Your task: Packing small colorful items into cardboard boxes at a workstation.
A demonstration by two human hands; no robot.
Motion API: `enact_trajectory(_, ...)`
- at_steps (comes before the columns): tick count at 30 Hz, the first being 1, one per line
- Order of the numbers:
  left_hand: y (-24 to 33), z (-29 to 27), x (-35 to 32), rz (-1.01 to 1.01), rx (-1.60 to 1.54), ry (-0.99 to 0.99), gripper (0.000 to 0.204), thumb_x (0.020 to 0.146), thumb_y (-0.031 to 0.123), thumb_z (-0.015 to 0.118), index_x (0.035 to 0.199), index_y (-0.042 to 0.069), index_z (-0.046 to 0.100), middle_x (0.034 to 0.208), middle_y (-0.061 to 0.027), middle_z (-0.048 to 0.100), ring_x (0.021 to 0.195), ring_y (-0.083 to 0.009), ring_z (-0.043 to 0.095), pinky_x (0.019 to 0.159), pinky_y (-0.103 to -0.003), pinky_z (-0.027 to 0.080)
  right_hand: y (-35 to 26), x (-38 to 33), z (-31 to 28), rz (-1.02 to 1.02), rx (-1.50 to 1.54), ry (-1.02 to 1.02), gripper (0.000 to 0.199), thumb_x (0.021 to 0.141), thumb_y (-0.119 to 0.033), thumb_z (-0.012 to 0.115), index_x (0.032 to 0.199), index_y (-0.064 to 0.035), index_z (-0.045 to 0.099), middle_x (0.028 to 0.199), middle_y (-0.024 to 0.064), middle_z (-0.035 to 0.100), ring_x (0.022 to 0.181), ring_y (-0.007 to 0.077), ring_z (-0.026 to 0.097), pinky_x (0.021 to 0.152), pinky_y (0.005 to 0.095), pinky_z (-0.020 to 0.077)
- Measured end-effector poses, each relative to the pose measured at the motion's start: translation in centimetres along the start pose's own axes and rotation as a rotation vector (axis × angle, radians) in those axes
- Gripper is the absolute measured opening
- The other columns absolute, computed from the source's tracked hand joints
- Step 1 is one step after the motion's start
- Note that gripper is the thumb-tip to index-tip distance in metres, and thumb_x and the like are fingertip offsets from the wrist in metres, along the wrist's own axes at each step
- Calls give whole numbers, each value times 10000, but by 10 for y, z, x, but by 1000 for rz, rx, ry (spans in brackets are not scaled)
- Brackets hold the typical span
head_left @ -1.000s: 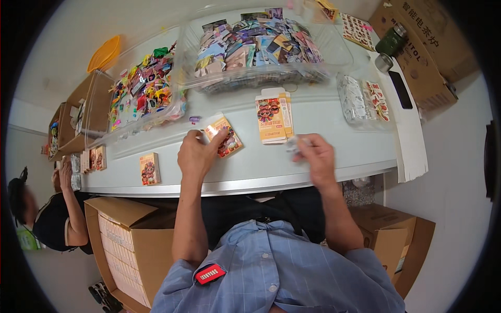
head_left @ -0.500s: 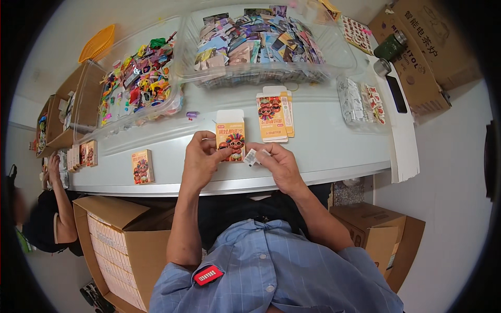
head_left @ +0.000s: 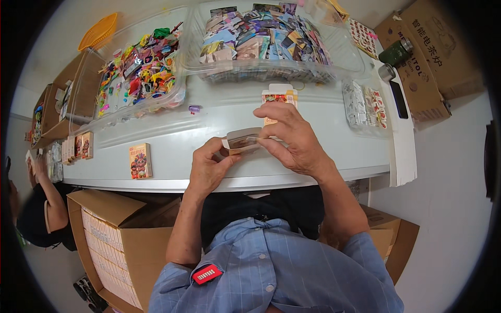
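Just below the viewer is the wearer's blue checked shirt (head_left: 250, 255); at lower left an open cardboard box (head_left: 148, 255) shows tightly ranked pale packs (head_left: 107, 253), probably boxed close to keep them in order. Over the near part of the white counter (head_left: 339, 151), in front of the wearer, is a small carton (head_left: 241, 145), its open end turned up toward the wearer, apparently so the inside can be seen and reached. The left hand (head_left: 210, 166) grasps its left side, thumb on the near face, seemingly steadying it. The right hand (head_left: 282, 134) has thumb and forefinger touching the opening's right end, other fingers raised; whether they pinch the edge or something inside cannot be told. To the left, well apart, stands a filled-looking yellow carton (head_left: 139, 161). Beyond the right hand, partly hidden, lie flat cartons (head_left: 279, 97), near enough to reach easily. A tiny purple piece (head_left: 194, 109) lies farther left. At right, a clear tray (head_left: 365, 130) keeps silvery packets (head_left: 355, 104) beside red-and-white pieces (head_left: 376, 107). Farthest back, two clear bins hold colourful trinkets (head_left: 148, 73) at left and a heap of picture cards (head_left: 271, 44) in the middle, the sorts likely separated for easy picking.
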State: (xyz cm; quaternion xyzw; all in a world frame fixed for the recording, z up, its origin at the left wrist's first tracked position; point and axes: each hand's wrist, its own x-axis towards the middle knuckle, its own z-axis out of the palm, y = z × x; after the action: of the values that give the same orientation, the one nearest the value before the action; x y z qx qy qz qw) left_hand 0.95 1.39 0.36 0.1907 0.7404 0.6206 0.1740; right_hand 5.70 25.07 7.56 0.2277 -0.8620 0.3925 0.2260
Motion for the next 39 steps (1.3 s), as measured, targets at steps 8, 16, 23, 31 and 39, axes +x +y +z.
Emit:
enact_trajectory(8,12,1,-2,16,63,-37,394,779,-39,794,1159,21,713,923,-45,649,779,-130,576,688,-281,514,-1,10,4,-4,-65,-219,232,800,-36,766,1016,-48,679,1301,112,619,1230,349,569,1030,457,477)
enact_trajectory(16,-3,4,-6,-17,-64,-27,373,811,-24,781,1173,40,718,967,-29,663,775,-115,592,673,-262,517,-2,-17,-8,214,145,80,149,857,13,728,1004,-4,714,1127,134,688,1075,268,654,951,373,511)
enact_trajectory(23,-13,9,-5,-32,-108,11,309,835,3,787,1135,25,720,961,-16,664,745,-83,593,656,-237,498,4,-41,-14,530,266,333,58,942,10,662,982,22,702,903,56,672,804,112,599,734,253,486)
enact_trajectory(31,-13,-11,-7,-80,-110,108,259,830,26,817,1073,36,728,810,39,624,694,-42,530,622,-205,452,4,-40,15,562,279,220,75,963,-37,666,997,18,703,897,31,646,779,86,593,698,234,482)
enact_trajectory(39,-41,-9,-9,-20,-101,59,219,837,131,847,908,4,684,706,4,600,646,-75,516,601,-258,463,8,36,14,464,283,200,75,957,-38,674,999,17,703,898,27,662,789,81,607,701,235,490)
